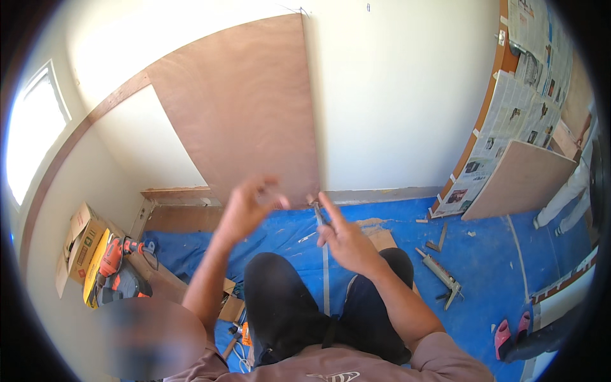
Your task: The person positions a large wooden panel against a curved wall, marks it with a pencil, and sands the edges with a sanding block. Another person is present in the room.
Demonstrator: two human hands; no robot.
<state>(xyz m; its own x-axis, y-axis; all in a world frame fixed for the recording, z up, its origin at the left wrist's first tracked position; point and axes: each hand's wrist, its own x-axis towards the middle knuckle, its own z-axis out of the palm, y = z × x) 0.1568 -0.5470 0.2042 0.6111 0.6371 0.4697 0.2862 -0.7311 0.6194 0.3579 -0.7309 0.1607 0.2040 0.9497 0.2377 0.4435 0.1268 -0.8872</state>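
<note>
My left hand (250,207) is raised in front of the lower part of a brown plywood panel (235,102), its fingers bent and apart, slightly blurred. It appears to hold nothing. To its right, my right hand (349,245) has the index finger stretched toward the wall's base and the other fingers curled. A slim grey tool (319,216) shows between that finger and the thumb; its exact kind is unclear. The panel stands upright against the white wall, its lower edge near the blue floor sheet (293,229).
At left, an orange-and-black power tool (114,258) sits by an open cardboard box (83,248). A caulking gun (440,274) and a small square (438,239) lie at right. Another board (519,181) leans by a newspaper-covered door (503,127). Two other people stand at the right edge.
</note>
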